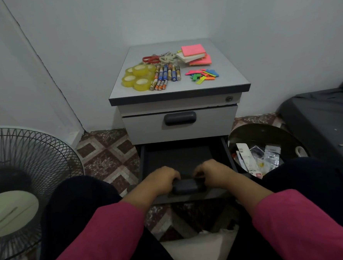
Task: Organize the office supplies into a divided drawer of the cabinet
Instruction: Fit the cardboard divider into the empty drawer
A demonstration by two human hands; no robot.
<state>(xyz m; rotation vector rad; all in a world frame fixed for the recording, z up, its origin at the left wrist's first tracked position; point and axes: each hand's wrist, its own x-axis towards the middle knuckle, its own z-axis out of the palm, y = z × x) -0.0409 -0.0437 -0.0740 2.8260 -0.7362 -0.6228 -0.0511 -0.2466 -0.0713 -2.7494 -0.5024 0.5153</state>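
Note:
A small grey cabinet point(182, 127) stands against the wall. Its lowest drawer point(178, 159) is pulled out, dark inside. My left hand point(161, 179) and my right hand point(209, 174) both grip the dark handle point(188, 186) on the drawer's front edge, fingers curled over it. On the cabinet top point(230, 80) lie several yellow tape rolls point(138, 77), several markers point(166, 76), red scissors point(151, 59), pink sticky-note pads point(194, 54) and small coloured tabs point(202, 75).
A shut drawer with a dark handle point(180, 118) sits above the pulled-out one. A round bin point(267, 132) with paper scraps stands right of the drawer. A floor fan point(19, 179) is at the left, and dark furniture point(322, 120) at the right. My knees flank the drawer.

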